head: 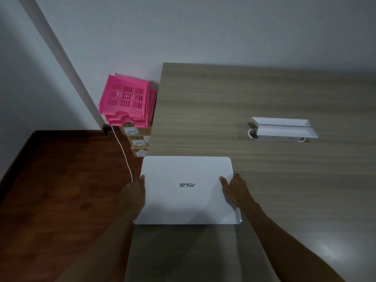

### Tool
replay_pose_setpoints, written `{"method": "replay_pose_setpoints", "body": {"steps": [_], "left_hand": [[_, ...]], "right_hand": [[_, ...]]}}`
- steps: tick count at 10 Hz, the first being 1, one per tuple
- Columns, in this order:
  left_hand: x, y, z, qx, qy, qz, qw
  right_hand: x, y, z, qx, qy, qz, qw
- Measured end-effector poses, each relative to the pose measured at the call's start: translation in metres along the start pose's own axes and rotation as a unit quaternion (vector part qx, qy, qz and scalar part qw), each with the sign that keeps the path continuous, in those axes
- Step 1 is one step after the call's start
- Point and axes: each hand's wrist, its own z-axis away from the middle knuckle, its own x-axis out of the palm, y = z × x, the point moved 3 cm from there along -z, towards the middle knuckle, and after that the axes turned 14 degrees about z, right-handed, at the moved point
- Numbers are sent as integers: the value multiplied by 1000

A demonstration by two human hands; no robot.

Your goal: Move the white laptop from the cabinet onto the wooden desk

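White laptop point(188, 190), both hands' grip clamping its side edges, overhangs desk point(264, 94) corner.

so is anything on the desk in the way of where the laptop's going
Nothing visible is. The laptop, held at its sides by the left hand and right hand, is at the desk's near left corner. The only thing on the desk, a white tray stand, sits far off to the right.

Your left hand point(134, 192) and right hand point(234, 190) reach forward on bare, extended arms, palms facing inward, thumbs lying on top, fingers curled under.
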Motion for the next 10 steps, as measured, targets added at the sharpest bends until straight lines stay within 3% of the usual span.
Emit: {"method": "replay_pose_setpoints", "body": {"steps": [6, 7, 9, 10], "left_hand": [[-7, 6, -5, 24, -4, -32, 999], [-7, 1, -3, 20, 0, -17, 1000], [-20, -13, 22, -18, -51, 77, 996], [-33, -6, 79, -26, -14, 152, 988]], "right_hand": [[9, -8, -4, 62, 59, 62, 994], [3, -4, 2, 68, 53, 18, 996], [-3, 3, 47, -17, 55, -6, 998], [13, 18, 86, -107, 109, -4, 988]]}}
